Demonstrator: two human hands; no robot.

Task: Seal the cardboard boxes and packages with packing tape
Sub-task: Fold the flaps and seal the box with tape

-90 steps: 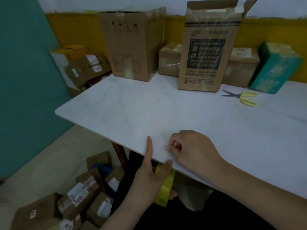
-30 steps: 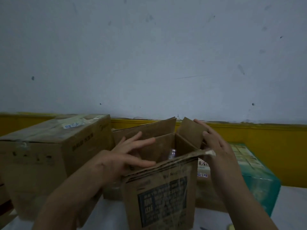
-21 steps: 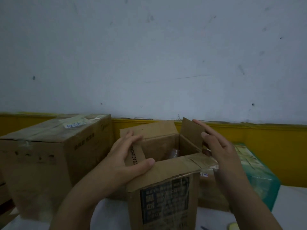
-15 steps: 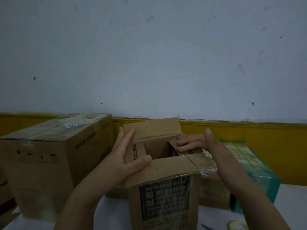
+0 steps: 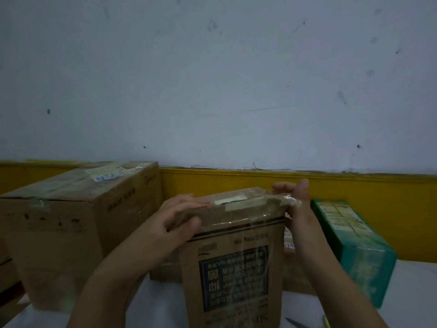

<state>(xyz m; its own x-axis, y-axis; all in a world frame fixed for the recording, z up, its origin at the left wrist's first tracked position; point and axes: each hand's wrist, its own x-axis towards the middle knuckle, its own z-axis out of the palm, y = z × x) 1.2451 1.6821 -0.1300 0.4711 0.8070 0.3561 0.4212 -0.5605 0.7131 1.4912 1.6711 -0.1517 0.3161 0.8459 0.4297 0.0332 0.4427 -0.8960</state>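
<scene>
The left hand [image 5: 175, 221] grips the top left edge of the tall printed cardboard box [image 5: 236, 268], fingers flat over the closed flaps and thumb on the front face. The right hand [image 5: 298, 209] curls over the top right corner. The box stands upright on the white table [image 5: 413, 292], between a large brown carton [image 5: 71, 221] and a green box [image 5: 350, 245]. A scissors tip [image 5: 295, 324] shows at the bottom edge.
</scene>
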